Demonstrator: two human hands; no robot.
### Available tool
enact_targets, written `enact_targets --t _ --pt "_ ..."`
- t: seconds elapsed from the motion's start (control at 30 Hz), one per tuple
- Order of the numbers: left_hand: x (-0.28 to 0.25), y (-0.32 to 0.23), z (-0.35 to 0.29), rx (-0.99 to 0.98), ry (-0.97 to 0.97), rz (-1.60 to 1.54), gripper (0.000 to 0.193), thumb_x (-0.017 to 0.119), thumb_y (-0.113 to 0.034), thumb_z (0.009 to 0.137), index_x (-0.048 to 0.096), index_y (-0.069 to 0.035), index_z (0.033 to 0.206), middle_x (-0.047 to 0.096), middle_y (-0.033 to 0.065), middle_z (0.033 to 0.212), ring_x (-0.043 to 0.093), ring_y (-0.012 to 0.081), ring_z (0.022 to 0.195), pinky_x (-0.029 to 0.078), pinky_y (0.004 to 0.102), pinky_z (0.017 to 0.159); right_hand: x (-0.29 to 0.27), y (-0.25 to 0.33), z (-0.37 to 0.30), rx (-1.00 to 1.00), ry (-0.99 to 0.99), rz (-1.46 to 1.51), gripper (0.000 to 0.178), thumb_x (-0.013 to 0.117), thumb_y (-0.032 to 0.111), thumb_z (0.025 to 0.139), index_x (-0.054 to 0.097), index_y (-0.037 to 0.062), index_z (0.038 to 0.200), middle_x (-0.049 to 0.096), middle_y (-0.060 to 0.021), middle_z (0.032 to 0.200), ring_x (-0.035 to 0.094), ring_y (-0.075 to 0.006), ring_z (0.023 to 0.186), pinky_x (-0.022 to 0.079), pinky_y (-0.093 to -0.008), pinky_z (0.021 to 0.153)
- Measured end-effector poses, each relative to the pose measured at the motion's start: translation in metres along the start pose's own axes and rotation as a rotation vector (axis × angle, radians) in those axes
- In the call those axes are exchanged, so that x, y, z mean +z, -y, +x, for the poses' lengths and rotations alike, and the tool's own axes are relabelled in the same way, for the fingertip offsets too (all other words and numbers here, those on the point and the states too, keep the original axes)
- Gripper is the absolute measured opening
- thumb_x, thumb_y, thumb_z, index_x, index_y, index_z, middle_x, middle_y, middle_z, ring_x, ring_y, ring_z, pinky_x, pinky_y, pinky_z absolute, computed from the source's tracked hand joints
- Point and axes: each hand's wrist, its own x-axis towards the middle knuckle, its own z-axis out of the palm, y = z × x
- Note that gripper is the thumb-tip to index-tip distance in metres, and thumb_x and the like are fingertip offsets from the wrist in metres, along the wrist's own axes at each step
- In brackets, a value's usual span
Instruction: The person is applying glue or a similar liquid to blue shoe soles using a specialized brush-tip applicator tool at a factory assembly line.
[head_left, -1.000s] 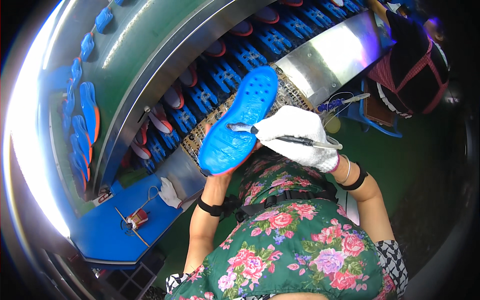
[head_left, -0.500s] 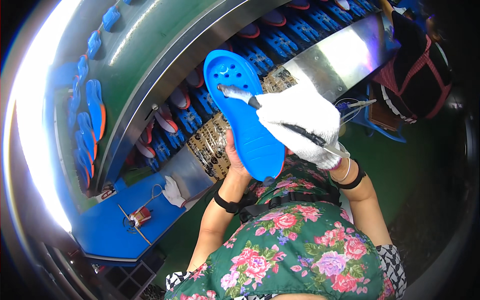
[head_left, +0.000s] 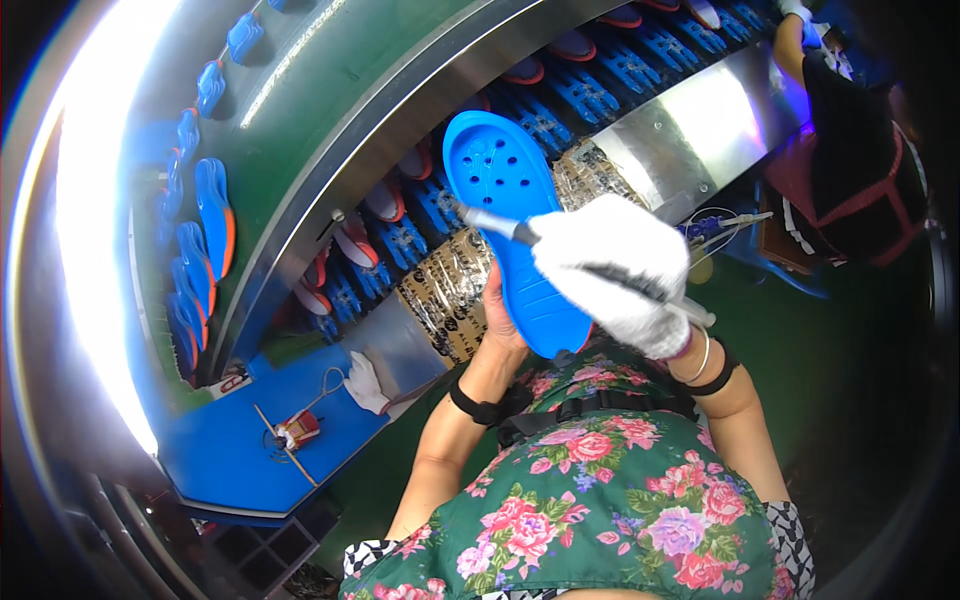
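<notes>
In the head view, we are holding the blue sole (head_left: 545, 295) over our lap, our bare left hand (head_left: 500, 315) gripping its left edge with the thumb; the other fingers are hiding underneath, so we cannot tell their spread. Just right of the sole, our gloved right hand (head_left: 620, 265) is pinching the brush (head_left: 505, 227), its tip reaching the sole's left edge; whether it is touching, we cannot tell. Beyond the sole, the metal rim (head_left: 330, 180) is curving past, well apart. Right of the sole, green floor (head_left: 790, 330) is leaving our elbow open room.
</notes>
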Motion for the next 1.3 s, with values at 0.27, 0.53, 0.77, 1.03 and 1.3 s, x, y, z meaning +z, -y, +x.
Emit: enact_targets --t 0.27,0.53,0.77,1.03,1.3 --pt "0.022 -0.002 0.017 0.035 0.139 0.059 0.102 0.071 -0.066 0.082 0.029 -0.010 0.157 0.040 0.0124 0.158 0.044 0.0361 0.141 0.034 0.0566 0.119 0.007 -0.005 -0.012 -0.216 0.058 -0.179 0.018 0.077 0.002 0.079 0.077 0.0040 0.097 0.076 -0.0136 0.103 0.072 -0.0271 0.091 0.057 -0.0368 0.082" --pt "0.039 -0.018 0.023 0.235 0.055 0.187 0.103 0.061 -0.074 0.085 0.028 -0.009 0.158 0.047 0.0193 0.151 0.050 0.0384 0.135 0.041 0.0570 0.113 0.013 -0.016 -0.015 -0.254 0.021 -0.191 0.027 0.077 0.006 0.078 0.078 0.0055 0.105 0.076 -0.0118 0.106 0.072 -0.0285 0.092 0.056 -0.0407 0.085" --pt "0.036 -0.018 0.029 0.162 0.224 -0.264 0.105 0.055 -0.080 0.084 0.029 -0.008 0.156 0.049 0.0259 0.147 0.053 0.0452 0.129 0.044 0.0628 0.108 0.012 -0.027 -0.026 0.044 -0.090 0.152 0.020 0.079 0.007 0.083 0.078 0.0061 0.102 0.076 -0.0115 0.100 0.073 -0.0256 0.090 0.058 -0.0347 0.081" --pt "0.043 -0.023 0.030 0.087 0.291 -0.292 0.107 0.063 -0.082 0.078 0.035 -0.011 0.153 0.052 0.0297 0.139 0.061 0.0456 0.115 0.050 0.0609 0.099 0.003 -0.019 -0.033 -0.189 0.108 -0.065 0.030 0.082 0.008 0.077 0.077 0.0091 0.107 0.077 -0.0078 0.104 0.073 -0.0265 0.094 0.057 -0.0382 0.086" --pt "0.026 -0.035 0.032 0.030 0.460 -0.182 0.108 0.061 -0.083 0.078 0.034 -0.011 0.153 0.055 0.0260 0.134 0.060 0.0486 0.112 0.053 0.0591 0.093 0.006 -0.010 -0.047 -0.110 0.219 0.104 0.021 0.082 0.008 0.078 0.078 0.0112 0.099 0.077 -0.0066 0.103 0.073 -0.0229 0.089 0.058 -0.0359 0.077"
